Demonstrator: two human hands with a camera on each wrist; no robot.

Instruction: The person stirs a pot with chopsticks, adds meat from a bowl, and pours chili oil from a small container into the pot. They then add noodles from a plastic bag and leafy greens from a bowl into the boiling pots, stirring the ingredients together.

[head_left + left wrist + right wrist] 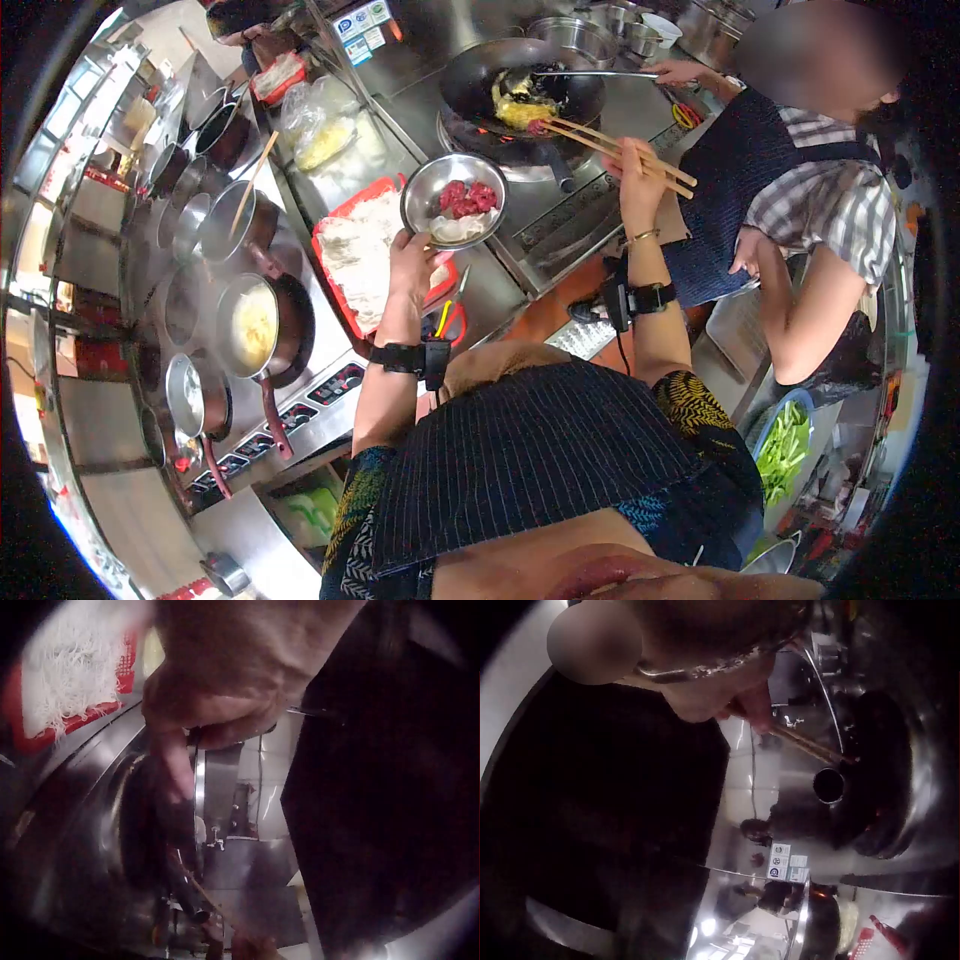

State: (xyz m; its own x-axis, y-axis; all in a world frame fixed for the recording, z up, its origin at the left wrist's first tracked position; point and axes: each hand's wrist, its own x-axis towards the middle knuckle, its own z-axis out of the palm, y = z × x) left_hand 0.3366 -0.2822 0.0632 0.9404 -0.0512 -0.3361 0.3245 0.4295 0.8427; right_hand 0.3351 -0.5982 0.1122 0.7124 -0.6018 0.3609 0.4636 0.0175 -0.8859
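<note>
In the head view my left hand (408, 262) grips the rim of a steel bowl (418, 205) holding red meat pieces (467, 198) and something whitish. My right hand (637, 180) holds long wooden chopsticks (600, 145), their tips pinching a piece of red meat (540, 127) over the near side of a black wok (465, 90). Yellow food (522, 108) lies in the wok. The left wrist view shows my left hand (217, 682) with its fingers at the bowl's edge. In the right wrist view the chopsticks (802, 742) extend from my right hand (727, 701).
Another person (780, 200) stands at the right, one hand on a metal utensil (610, 73) reaching into the wok. A red basket of white noodles (360, 250) sits beside the bowl. Several pans, one with pale food (255, 325), stand on the left; greens (783, 455) are at lower right.
</note>
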